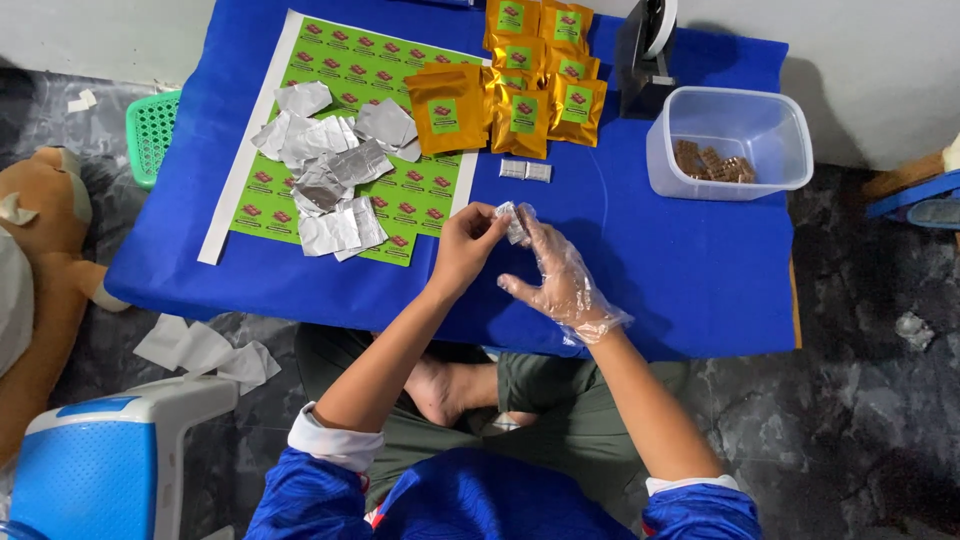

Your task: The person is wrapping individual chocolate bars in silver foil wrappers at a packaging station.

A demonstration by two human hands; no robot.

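Foil-wrapped piece (pixel 514 222) is pinched between both hands just above the blue tabletop (pixel 690 270), near its front edge at the middle. The left hand (pixel 466 246), bare, has its grip closed on the piece's left end with thumb and fingertips together; the right hand (pixel 560 282), covered by a clear plastic glove, has thumb and forefinger clamped on the right end while its other fingers are spread apart. For the wrap to be done well, it is judged that the foil should be folded tight and flat along the edges, with the piece kept steady between the two pinches so the foil is not torn. Two finished foil packets (pixel 526 171) are seen side by side at 12 o'clock from the hands. At 10 o'clock, a loose heap of foil squares (pixel 330 170) lies on a green sticker sheet (pixel 385 70); roughly a dozen are guessed, overlapping too much for an exact count. About nine gold pouches (pixel 520 85) with green labels are stacked at 12 o'clock, some hidden under others. One clear plastic tub (pixel 740 115) at 2 o'clock holds a few brown blocks (pixel 712 163), perhaps five. One black tape dispenser (pixel 645 60) stands beside it.
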